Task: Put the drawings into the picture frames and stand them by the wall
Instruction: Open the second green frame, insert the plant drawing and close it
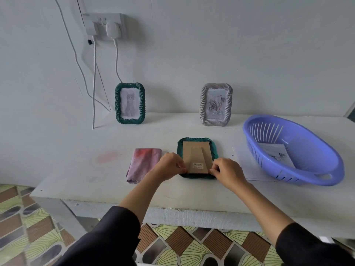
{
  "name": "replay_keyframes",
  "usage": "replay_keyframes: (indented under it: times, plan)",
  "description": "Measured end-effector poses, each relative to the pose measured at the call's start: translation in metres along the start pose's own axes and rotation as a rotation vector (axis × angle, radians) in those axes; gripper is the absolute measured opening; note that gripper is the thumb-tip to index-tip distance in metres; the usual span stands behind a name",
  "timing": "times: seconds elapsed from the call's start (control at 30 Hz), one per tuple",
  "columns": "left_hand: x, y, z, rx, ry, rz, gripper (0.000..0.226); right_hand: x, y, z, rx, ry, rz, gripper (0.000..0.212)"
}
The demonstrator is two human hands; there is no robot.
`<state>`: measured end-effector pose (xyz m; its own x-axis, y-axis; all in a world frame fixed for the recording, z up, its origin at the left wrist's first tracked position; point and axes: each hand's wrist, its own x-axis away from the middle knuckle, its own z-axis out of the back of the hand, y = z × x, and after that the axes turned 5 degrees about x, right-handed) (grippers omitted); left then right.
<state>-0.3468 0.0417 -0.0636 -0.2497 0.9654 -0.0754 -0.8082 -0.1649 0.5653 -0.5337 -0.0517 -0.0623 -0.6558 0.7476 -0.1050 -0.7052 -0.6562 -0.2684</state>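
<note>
Dark sleeves point(107, 237) fill the bottom of my view, with both bare forearms reaching over the front edge of the white surface point(192, 191). The left grip point(171, 166) and the right grip point(226, 173) are each clamped with curled fingers on a lower corner of the face-down frame point(196, 148). That frame is green and lies flat near the front edge, its cardboard back and stand turned up.

Just left of the left grip lies a pink cloth point(143, 164), its near end close to the edge. To the right, a white sheet point(245, 164) pokes out from under a blue basket point(311, 148). The sheet's left border comes close to the frame but stays apart from it. Inside the basket lies a drawing point(276, 152).

A wide band of surface separates the flat frame from the wall. A green frame with a cat drawing point(130, 103) and a grey frame with a rose drawing point(216, 104) stand upright there, well apart. The gap between them sits roughly in line with the flat frame. White cables point(94, 83) hang from a wall socket point(105, 25) to the surface's back left corner.
</note>
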Motion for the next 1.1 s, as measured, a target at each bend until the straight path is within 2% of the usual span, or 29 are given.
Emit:
replay_keyframes:
  times: [0.07, 0.13, 0.2, 0.27, 0.37, 0.5, 1.1]
  plan:
    - [-0.005, -0.002, 0.002, 0.059, 0.019, 0.019, 0.018, -0.005, 0.005, 0.002, -0.105, -0.049, -0.032, 0.02]
    - [-0.011, -0.002, 0.003, 0.147, 0.125, 0.062, 0.023, -0.016, 0.009, 0.007, -0.225, -0.065, -0.076, 0.018]
    - [-0.024, -0.005, 0.006, 0.195, 0.273, 0.13, 0.027, -0.034, 0.011, 0.013, -0.316, -0.022, -0.116, 0.013]
    - [-0.039, -0.01, 0.009, 0.218, 0.332, 0.176, 0.025, -0.057, 0.011, 0.015, -0.333, 0.035, -0.152, 0.013]
    - [-0.062, -0.02, 0.01, 0.195, 0.247, 0.209, 0.026, -0.092, 0.011, 0.011, -0.299, 0.053, -0.189, 0.024]
    - [-0.084, -0.028, 0.005, 0.186, 0.158, 0.208, 0.031, -0.116, 0.014, -0.003, -0.263, -0.013, -0.189, 0.028]
    - [-0.109, -0.042, 0.004, 0.252, 0.13, 0.131, 0.028, -0.119, 0.014, -0.016, -0.25, 0.117, -0.145, 0.019]
